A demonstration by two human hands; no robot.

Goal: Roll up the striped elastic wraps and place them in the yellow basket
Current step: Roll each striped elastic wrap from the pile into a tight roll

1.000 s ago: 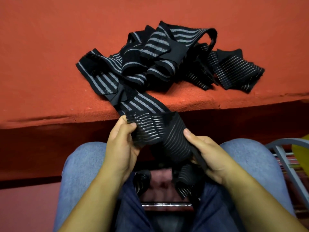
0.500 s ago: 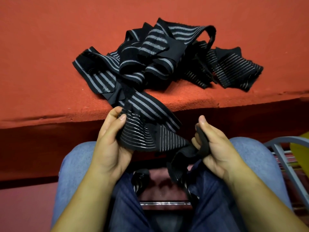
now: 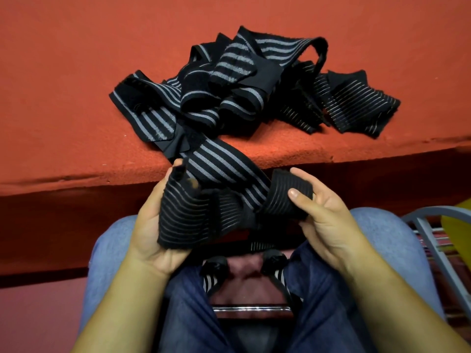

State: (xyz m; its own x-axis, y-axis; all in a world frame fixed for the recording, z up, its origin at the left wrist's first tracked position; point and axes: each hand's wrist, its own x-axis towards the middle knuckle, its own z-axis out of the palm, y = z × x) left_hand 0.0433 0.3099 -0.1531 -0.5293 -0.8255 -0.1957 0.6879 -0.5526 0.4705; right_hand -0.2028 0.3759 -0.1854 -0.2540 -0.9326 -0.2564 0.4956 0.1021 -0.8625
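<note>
At centre frame the right hand (image 3: pixel 331 220) pinches a small roll (image 3: pixel 286 201) of the striped wrap (image 3: pixel 219 169); the left hand (image 3: pixel 149 226) grips its loose stretch; next it likely needs tight, even winding.

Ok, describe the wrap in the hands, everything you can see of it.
The wrap is a black elastic band with grey lengthwise stripes, woven and stretchy-looking. It runs from the pile on the red table down over the edge. The right hand pinches its small roll between thumb and fingers. The left hand grips a wider, thin-striped flat section; whether that is the same wrap is unclear.
</note>
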